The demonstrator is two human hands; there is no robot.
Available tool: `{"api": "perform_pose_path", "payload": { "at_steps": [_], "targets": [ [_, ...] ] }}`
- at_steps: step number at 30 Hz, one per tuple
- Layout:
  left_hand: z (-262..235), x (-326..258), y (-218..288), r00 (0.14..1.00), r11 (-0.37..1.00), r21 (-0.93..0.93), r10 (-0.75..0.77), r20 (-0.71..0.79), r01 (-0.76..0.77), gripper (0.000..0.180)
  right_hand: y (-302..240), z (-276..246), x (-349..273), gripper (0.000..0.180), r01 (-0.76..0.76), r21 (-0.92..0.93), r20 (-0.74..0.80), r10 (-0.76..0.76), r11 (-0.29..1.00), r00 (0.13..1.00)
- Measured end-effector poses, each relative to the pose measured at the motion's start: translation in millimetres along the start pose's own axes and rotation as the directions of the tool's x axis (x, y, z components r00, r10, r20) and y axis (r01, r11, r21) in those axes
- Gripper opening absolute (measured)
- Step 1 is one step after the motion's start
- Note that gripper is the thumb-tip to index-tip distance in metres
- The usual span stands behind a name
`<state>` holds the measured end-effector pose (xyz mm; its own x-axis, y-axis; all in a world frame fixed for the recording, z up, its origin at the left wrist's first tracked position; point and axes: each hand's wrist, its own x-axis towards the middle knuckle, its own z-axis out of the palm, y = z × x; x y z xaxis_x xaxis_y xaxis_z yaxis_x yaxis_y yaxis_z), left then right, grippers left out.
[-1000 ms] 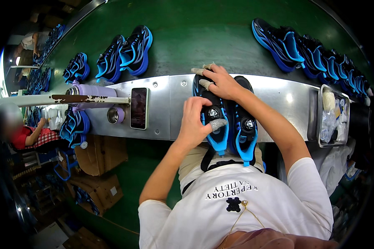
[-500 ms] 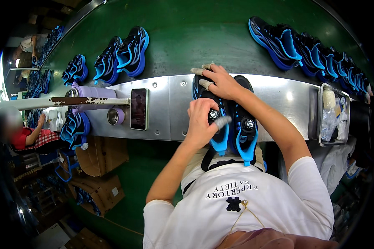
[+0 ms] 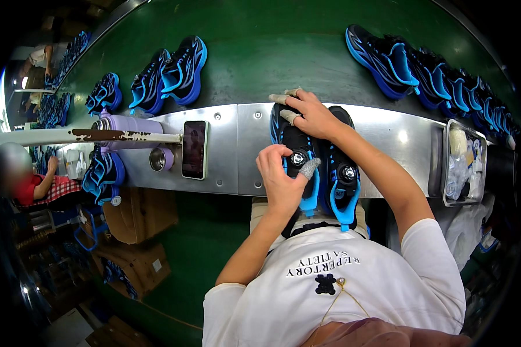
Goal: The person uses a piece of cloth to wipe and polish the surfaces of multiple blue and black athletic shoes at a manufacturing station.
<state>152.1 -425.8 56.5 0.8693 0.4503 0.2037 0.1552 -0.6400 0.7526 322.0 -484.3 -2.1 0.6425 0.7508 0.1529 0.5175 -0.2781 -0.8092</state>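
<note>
"Looking down, where do we find the left shoe (image 3: 293, 137)?"

"It lies sole down on the steel ledge (image 3: 220, 144), toe away from us, just beside the right shoe (image 3: 337, 159). We have both hands at it."

"How do our fingers stand around it?"

"On our left hand (image 3: 279, 183), the index finger and the grey-covered thumb (image 3: 309, 168) are parted, with the round black dial (image 3: 298, 158) of that shoe between them. The index tip sits just beside the dial's left side, the thumb by its right. We cannot tell whether either one touches it."

"And our right hand (image 3: 316, 118)?"

"We have it across the shoe's toe, fingers slightly spread and bent over the far end, pale covers on some tips. We cannot tell how firmly they press."

"What differs from half a second ago?"

"Our left fingers are wider apart now; then they closed in over the dial and hid part of it, and our thumb was blurred. Now the dial shows whole and the thumb is sharp. Our right hand keeps its place on the toe."
</note>
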Motion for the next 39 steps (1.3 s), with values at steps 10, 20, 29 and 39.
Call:
{"api": "perform_pose_path", "payload": {
  "at_steps": [10,20,29,39],
  "targets": [
    [-23,40,-36,0.876,0.921,-0.341,0.316,0.364,-0.190,0.026,0,-5,0,0.045,-0.008,0.011,0.043,0.008,1.000,0.999],
    [-56,-30,5,0.566,0.175,-0.546,-0.399,0.721,0.819,0.030,-41,-79,-45,0.044,0.126,0.230,0.392,-0.210,0.965,0.895],
    [-23,-29,23,0.571,-0.001,-0.627,-0.413,0.710,0.779,0.035,-51,-72,-48,0.042,0.143,0.189,0.447,-0.215,0.972,0.868],
    [-14,-30,29,0.564,-0.078,-0.644,-0.412,0.716,0.761,0.039,-56,-67,-69,0.037,0.130,0.068,0.256,-0.143,0.989,0.956]
  ]
}}
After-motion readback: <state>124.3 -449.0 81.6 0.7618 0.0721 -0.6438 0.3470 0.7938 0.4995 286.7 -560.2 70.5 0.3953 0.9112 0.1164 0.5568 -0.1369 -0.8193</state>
